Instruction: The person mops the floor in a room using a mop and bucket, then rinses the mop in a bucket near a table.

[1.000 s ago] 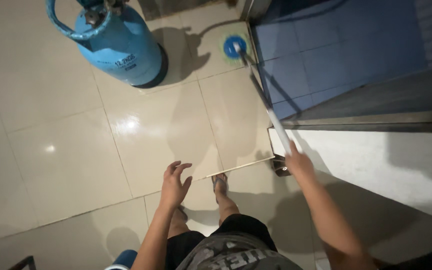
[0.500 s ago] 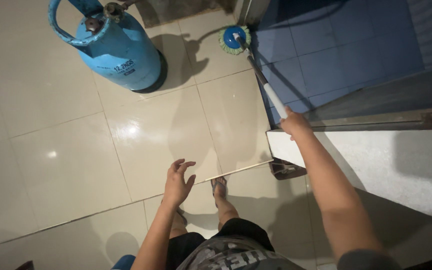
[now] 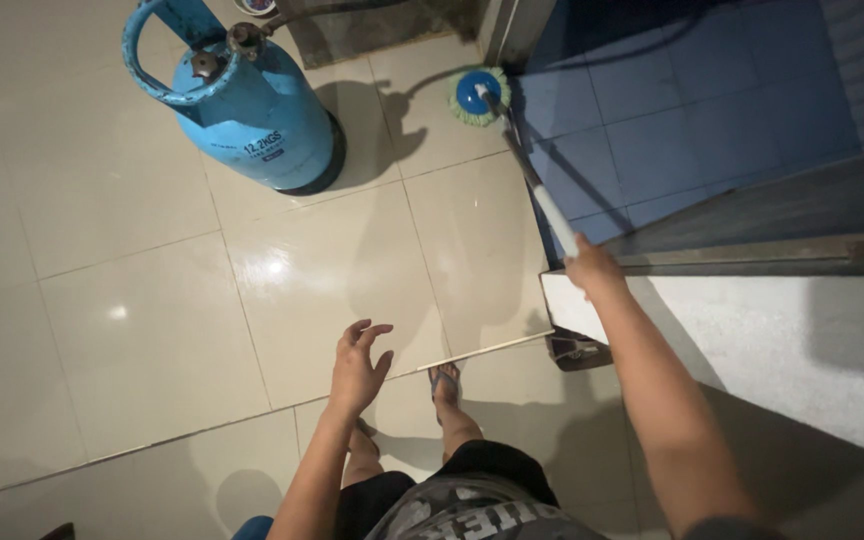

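My right hand [image 3: 592, 268] grips the upper end of a mop handle [image 3: 537, 190], white near the hand and dark lower down. The round mop head [image 3: 479, 95], blue on top with a green fringe, rests on the cream floor tiles by the edge of a blue tiled wall. My left hand [image 3: 358, 368] hangs free over the floor with its fingers spread and holds nothing. My sandalled foot [image 3: 443, 380] stands below it on the tiles.
A blue gas cylinder [image 3: 247, 105] with a carrying ring stands at the upper left, close to the mop head. A white counter [image 3: 752, 340] juts out on the right beside my arm. The blue tiled wall [image 3: 692, 100] rises behind it.
The mop head went from the floor by the wall further away, then came slightly back towards me. My right hand slid forward along the handle. My left hand stayed open.
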